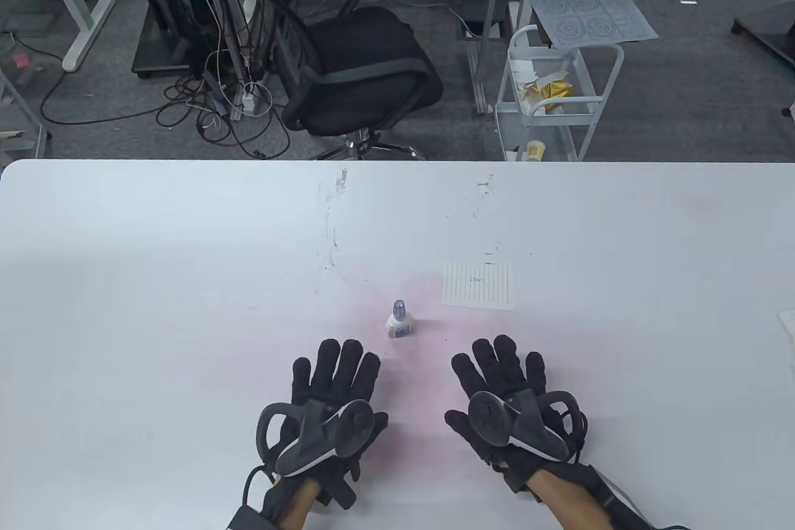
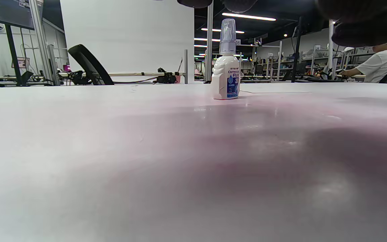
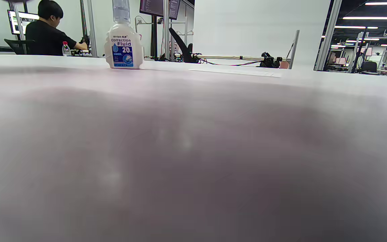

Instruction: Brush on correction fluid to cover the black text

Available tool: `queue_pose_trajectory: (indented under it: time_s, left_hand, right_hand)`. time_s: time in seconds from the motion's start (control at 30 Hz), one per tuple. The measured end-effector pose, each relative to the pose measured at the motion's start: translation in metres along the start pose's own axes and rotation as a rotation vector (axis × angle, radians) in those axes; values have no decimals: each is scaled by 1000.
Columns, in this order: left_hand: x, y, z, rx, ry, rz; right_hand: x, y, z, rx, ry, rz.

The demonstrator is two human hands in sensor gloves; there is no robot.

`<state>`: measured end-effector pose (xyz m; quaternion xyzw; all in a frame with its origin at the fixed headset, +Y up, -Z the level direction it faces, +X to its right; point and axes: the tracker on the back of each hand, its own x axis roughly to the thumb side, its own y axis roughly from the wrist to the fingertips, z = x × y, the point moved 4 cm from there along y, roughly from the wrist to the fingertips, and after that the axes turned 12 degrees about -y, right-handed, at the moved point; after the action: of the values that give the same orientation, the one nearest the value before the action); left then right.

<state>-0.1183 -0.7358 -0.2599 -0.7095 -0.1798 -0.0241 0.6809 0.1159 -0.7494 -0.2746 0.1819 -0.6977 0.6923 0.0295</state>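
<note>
1. Table view, item one: correction fluid bottle [image 1: 399, 320], small, white body with a blue label and a clear cap [image 1: 399, 307]. It stands upright on the worktop [image 1: 155, 256], near the middle of its width and closer to the near edge than the far one.
2. Item two: lined paper sheet [image 1: 479, 285], flat on the worktop, just beyond and to the right of the bottle, apart from it. A faint dark mark sits near its top; we cannot read it.
3. Item three: left hand [image 1: 329, 396], palm down on the worktop, fingers straight and spread, holding nothing. The bottle stands just beyond its fingertips [image 1: 348, 348], slightly to their right, not touching.
4. Item four: right hand [image 1: 506, 396], likewise flat, fingers spread, holding nothing. The bottle is off to the left of its fingertips [image 1: 481, 348]; the sheet lies beyond them.
5. Handling, as we judge it: the bottle looks light, rigid plastic, easily tipped given its narrow base. We would hold the ribbed body with one hand and turn the cap with the other; the brush presumably hangs from that cap.
6. Paper: thin and likely to slide, so we expect it needs pinning while brushing.
</note>
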Motion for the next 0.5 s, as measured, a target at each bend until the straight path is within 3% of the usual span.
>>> queue_pose_trajectory:
  time_s: [0.5]
  left_hand:
    - [-2,0,-1,-1,-9,8]
  right_hand:
    - [1,0,2,13,8,-6]
